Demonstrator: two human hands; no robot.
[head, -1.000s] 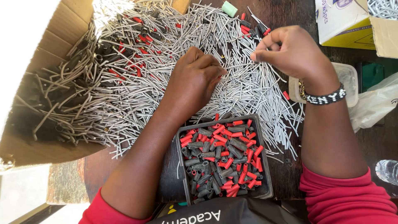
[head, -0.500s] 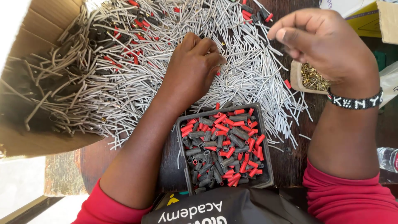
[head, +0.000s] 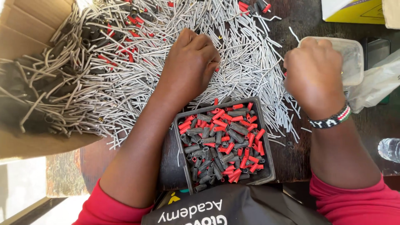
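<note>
Both fists seen from the back, so fingertips hidden. Left hand (head: 189,62) is curled knuckles-up, pressed into the pile of grey wire pieces (head: 125,83) just beyond the black tray (head: 266,166); can't tell whether it's pinching anything. Right hand (head: 313,75) is clenched, to the right of the tray's far corner, overlapping the clear plastic tub (head: 354,58); whatever it grips, if anything, is covered.

Tub contents not readable. Tray is rectangular, dark, thin-walled, filled with short tubular sleeves (head: 223,141), red and dark grey, matte. Its near edge is cut off by a black bag (head: 233,208).

Wire pieces: thin, stiff, pale grey, mostly straight, some bent, heaped left of the tray on a cardboard flap (head: 25,33); a few red and black bits mixed in. Beaded wristband (head: 331,121) on the right wrist. Dark wooden table (head: 291,154).
</note>
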